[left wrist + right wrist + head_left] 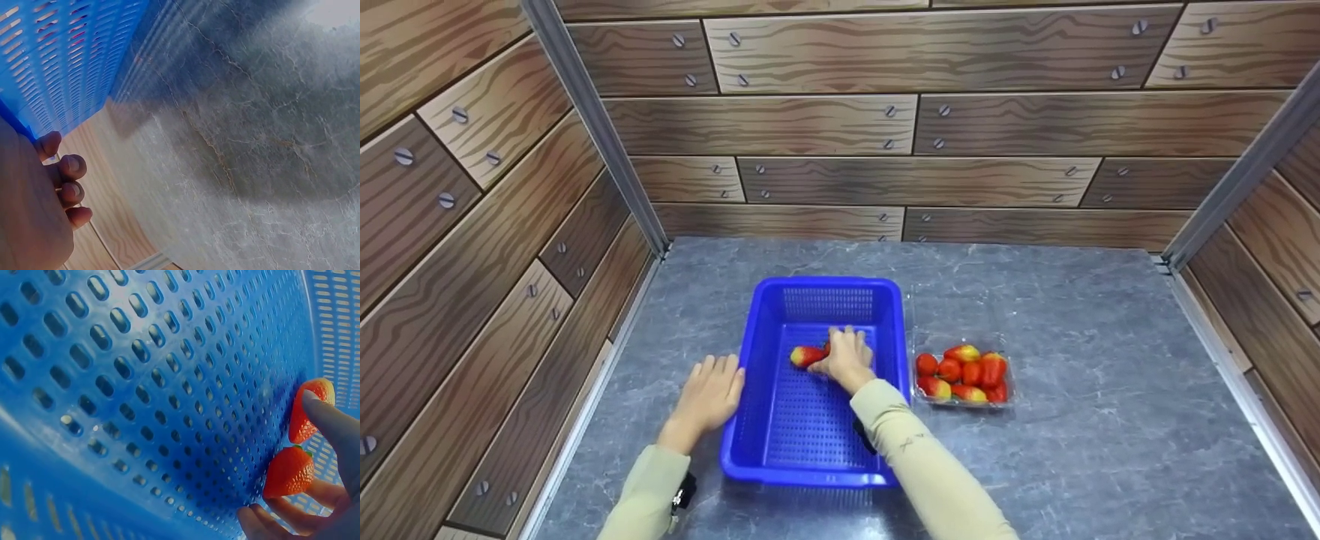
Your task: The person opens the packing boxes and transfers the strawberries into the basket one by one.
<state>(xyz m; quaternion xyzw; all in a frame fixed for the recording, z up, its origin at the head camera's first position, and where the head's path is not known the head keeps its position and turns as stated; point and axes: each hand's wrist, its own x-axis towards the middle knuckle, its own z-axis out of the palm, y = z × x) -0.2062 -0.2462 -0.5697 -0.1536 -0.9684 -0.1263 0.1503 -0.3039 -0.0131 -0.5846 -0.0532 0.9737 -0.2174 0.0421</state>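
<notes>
Inside the blue plastic basket (750, 442), my right hand (847, 360) reaches down with thumb and fingers spread apart. Two red strawberries lie by it on the perforated floor. In the right wrist view, the thumb overlaps the upper strawberry (304, 417), which has a pale yellowish end. The lower strawberry (289, 472), with a bit of green on top, sits against the fingers; a gap shows between it and the thumb. My left hand (711, 394) rests at the basket's left rim. Its loosely bent fingers (72, 164) hang outside the slotted wall.
Right of the basket stands a clear plastic box (1012, 386) holding several red and yellow strawberries (971, 373). A transparent lid seems to lie behind it. The grey marbled tabletop (1110, 375) is bounded by wood-patterned walls (825, 124) at the back and sides.
</notes>
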